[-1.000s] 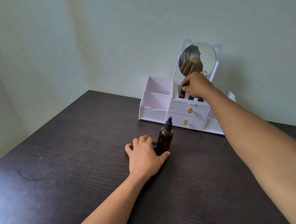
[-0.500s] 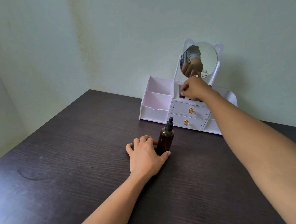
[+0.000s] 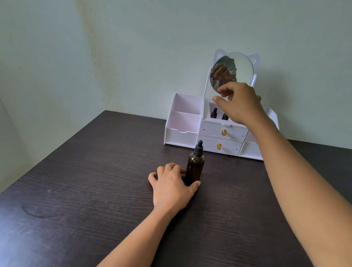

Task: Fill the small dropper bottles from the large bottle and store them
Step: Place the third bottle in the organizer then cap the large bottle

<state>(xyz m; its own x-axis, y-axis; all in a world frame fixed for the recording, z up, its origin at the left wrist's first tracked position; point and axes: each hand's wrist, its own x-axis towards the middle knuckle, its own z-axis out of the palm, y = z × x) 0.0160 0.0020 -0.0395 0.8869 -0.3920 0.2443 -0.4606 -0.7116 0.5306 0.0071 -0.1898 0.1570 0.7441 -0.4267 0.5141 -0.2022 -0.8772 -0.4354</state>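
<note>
The large amber dropper bottle (image 3: 195, 166) with a black cap stands upright mid-table. My left hand (image 3: 172, 187) lies on the table against its base, thumb and fingers around the foot of it. Two small dropper bottles (image 3: 213, 113) (image 3: 224, 116) stand in the top slot of the white organizer (image 3: 182, 122); only their black caps show. My right hand (image 3: 239, 102) hovers just above that slot, fingers loosely spread and holding nothing. Anything further right in the slot is hidden behind this hand.
The organizer stands at the table's far edge against the wall, with open compartments on its left, two drawers with gold knobs (image 3: 224, 132) and a round cat-ear mirror (image 3: 232, 72) on top. The dark wooden table (image 3: 82, 201) stretches toward me.
My right hand lowered the small bottle into the organizer's top slot, let it go and rose above it, holding nothing. My left hand and the large bottle stayed put.
</note>
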